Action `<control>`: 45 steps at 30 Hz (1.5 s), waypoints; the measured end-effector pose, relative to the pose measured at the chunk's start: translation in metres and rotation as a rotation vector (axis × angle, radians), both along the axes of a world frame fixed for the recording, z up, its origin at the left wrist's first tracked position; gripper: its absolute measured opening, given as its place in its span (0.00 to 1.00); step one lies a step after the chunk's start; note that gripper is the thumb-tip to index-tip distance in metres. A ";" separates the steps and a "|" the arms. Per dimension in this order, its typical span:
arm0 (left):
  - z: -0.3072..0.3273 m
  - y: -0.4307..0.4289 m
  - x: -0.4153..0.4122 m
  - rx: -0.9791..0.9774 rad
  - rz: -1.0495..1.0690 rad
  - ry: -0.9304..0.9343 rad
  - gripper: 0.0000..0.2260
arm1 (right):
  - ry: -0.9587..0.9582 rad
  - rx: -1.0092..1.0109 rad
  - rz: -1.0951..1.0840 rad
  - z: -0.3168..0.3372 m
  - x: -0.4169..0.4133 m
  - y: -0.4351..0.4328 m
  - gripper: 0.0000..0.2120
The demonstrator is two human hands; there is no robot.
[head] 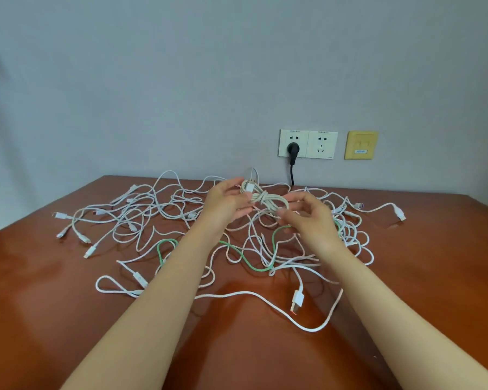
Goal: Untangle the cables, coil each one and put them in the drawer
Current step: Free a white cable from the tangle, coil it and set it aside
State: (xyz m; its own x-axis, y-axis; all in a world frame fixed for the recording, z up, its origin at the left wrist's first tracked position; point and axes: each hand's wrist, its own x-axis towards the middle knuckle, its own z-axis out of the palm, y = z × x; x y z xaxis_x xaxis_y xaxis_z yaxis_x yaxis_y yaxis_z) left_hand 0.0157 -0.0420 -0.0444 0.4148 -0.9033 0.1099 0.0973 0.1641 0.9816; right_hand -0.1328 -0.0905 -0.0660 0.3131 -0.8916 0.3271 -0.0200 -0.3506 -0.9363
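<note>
Two grips, left grip point(226, 202) and right grip point(307, 218), clamp one coiled cable point(268, 199) above tangled white cables point(297, 298) and one green cable point(245, 258).

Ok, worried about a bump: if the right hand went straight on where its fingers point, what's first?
The right hand pinches the coiled cable, so that comes first; just beyond, probably, the left hand.

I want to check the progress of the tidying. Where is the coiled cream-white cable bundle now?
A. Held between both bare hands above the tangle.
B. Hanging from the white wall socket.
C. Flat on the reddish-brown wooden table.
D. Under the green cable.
A: the left hand and the right hand both hold the coiled cream-white cable bundle, above the loose white cables on the reddish-brown wooden table.
</note>
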 end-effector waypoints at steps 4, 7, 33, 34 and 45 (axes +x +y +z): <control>0.018 0.011 0.024 0.051 0.072 -0.049 0.16 | 0.067 -0.068 0.007 0.021 0.025 0.006 0.12; 0.026 0.024 0.049 0.065 0.138 -0.018 0.14 | 0.109 -0.089 0.046 0.030 0.050 0.014 0.13; -0.003 0.196 0.298 0.499 0.794 -0.415 0.07 | 0.305 0.158 0.471 -0.009 0.307 0.154 0.15; -0.006 0.199 0.300 0.530 0.815 -0.475 0.09 | 0.331 0.147 0.483 -0.012 0.311 0.159 0.15; -0.037 0.217 0.312 0.718 0.924 -0.770 0.12 | 0.447 0.051 0.487 -0.030 0.346 0.190 0.13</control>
State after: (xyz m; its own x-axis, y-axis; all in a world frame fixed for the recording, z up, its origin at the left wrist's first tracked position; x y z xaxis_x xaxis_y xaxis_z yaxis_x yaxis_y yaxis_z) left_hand 0.3281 0.1754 -0.0810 0.9309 -0.2953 0.2150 -0.3630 -0.6824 0.6345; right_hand 0.2128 0.0994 -0.0964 0.7802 -0.6246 0.0332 -0.2607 -0.3729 -0.8905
